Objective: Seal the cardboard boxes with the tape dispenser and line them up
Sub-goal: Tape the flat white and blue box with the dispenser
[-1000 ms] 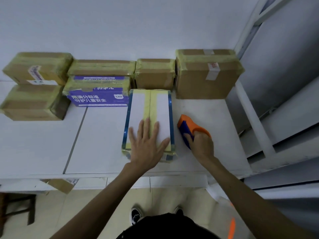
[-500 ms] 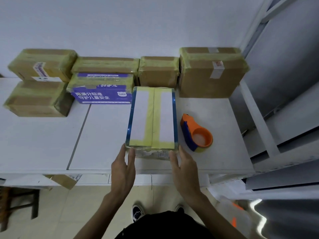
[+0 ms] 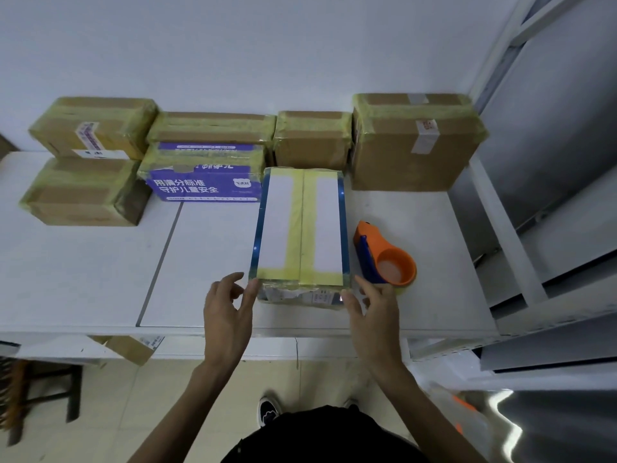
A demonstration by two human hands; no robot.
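- The white-topped box [image 3: 300, 225], sealed with yellow tape down its seam, lies lengthwise near the middle of the desk [image 3: 83, 262]. Its near end is close to the front edge.
- The left hand [image 3: 227, 312] is at the box's near left corner, fingers loose and spread, thumb touching the corner.
- The right hand [image 3: 375, 312] is at the near right corner, fingers relaxed against it and gripping nothing.
- The orange tape dispenser [image 3: 384, 259] sits just beside the box's right side.
- Taped brown boxes [image 3: 410, 152] and a purple box [image 3: 203, 185] line the back edge.
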